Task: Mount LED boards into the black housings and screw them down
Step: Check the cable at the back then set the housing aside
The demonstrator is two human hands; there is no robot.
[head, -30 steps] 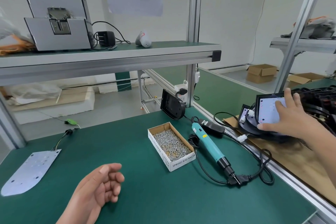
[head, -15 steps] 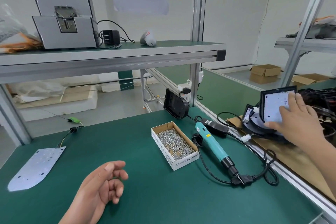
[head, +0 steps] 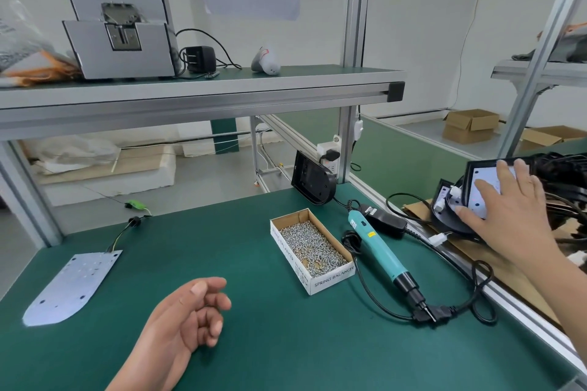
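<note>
Reaching out to the right, the right hand (head: 511, 216) lies on a white board (head: 479, 181) seated in a tilted black housing (head: 468, 187), its fingers (head: 505, 173) straight and spread across the board's face and the thumb stretched toward the housing's lower edge. That housing sits off the green counter (head: 286, 352), on cardboard (head: 498, 267) on the neighbouring surface, with more black housings and cables piled just behind it. The left hand (head: 187, 320) hovers low over the counter's near side, palm turned up, fingers (head: 216, 298) loosely curled and holding nothing. A loose board (head: 73, 286) lies flat at the counter's far left, thin wires trailing from its back edge. Near the middle stands an open box (head: 330, 281) filled with screws (head: 308, 244). A teal screwdriver (head: 378, 251) lies just right of the box, tip pointing toward the near edge, its black cord looping round it. A second housing (head: 313, 181) leans upright at the counter's back edge, beside an aluminium post (head: 346, 136).
</note>
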